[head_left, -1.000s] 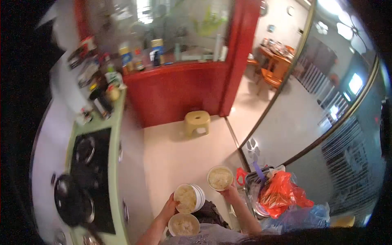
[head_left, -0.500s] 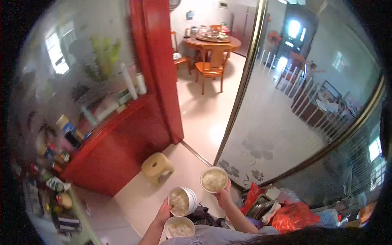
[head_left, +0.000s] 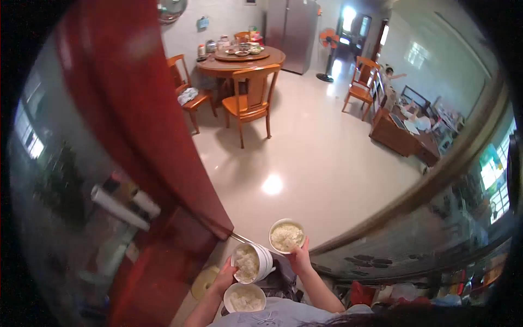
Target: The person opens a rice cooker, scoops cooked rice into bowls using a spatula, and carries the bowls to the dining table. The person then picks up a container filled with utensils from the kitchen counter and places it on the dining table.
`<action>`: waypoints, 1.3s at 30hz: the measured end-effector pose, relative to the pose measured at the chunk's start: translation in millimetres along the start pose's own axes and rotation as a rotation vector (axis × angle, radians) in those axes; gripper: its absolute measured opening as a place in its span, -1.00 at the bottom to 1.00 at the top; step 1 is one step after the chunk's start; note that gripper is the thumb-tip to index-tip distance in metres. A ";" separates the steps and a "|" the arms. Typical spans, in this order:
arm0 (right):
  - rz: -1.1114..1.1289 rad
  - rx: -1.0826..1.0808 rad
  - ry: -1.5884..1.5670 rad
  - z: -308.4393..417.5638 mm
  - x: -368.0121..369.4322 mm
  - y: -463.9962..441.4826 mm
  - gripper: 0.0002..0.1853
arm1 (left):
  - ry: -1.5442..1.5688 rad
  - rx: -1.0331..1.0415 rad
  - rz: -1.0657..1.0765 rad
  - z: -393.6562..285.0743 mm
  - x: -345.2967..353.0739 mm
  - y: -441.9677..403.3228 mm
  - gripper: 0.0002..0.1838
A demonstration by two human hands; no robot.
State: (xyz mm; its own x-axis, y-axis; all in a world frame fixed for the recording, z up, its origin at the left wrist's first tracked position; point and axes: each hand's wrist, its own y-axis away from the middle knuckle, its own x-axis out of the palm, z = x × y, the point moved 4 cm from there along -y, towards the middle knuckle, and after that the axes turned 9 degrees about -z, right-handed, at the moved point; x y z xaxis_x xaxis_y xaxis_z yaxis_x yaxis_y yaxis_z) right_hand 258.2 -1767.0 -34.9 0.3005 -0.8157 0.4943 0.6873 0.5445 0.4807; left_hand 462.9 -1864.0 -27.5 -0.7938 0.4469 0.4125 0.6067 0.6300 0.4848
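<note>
My left hand (head_left: 224, 277) is closed on the edge of a white bowl of rice (head_left: 246, 264), which is tilted. Lines along that bowl's right side look like ridges or stacked rims; I cannot tell which. Just below it, close to my left wrist and my shirt, is another white bowl of rice (head_left: 244, 298); what supports it is hidden. Farther right, my right hand (head_left: 299, 258) grips a third bowl of rice (head_left: 287, 236) by its near right side, thumb at the rim.
A red door frame (head_left: 185, 180) rises on my left, and a glass door panel (head_left: 381, 245) on my right. A floor track crosses below. A yellowish stool (head_left: 205, 282) stands low left. Ahead are a round table (head_left: 261, 59), chairs (head_left: 251, 103), a fan (head_left: 328, 41) and a person (head_left: 389, 76) by a desk.
My view has moved forward into the doorway and turned right. The table and chairs appear larger and farther left, and the stool has slipped lower. Both hands keep their bowls.
</note>
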 end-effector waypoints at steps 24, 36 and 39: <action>-0.152 -0.202 -0.157 238.3 151.2 -509.7 -0.30 | -0.077 -0.187 0.176 -227.7 194.7 -547.7 -0.41; -0.241 -0.221 -0.245 363.5 163.5 -735.0 -0.32 | -0.218 -0.281 0.332 -333.1 344.6 -800.9 -0.42; -0.216 -0.200 -0.211 402.6 170.3 -812.4 -0.32 | -0.256 -0.264 0.337 -350.3 383.5 -875.4 -0.41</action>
State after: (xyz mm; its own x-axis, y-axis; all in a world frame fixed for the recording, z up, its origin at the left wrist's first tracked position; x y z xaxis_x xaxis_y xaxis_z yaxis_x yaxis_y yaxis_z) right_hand -515.2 -2269.7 -49.6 0.0057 -0.8382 0.5454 0.8419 0.2984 0.4497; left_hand -357.4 -2466.7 -23.6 -0.5166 0.7603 0.3938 0.7956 0.2562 0.5490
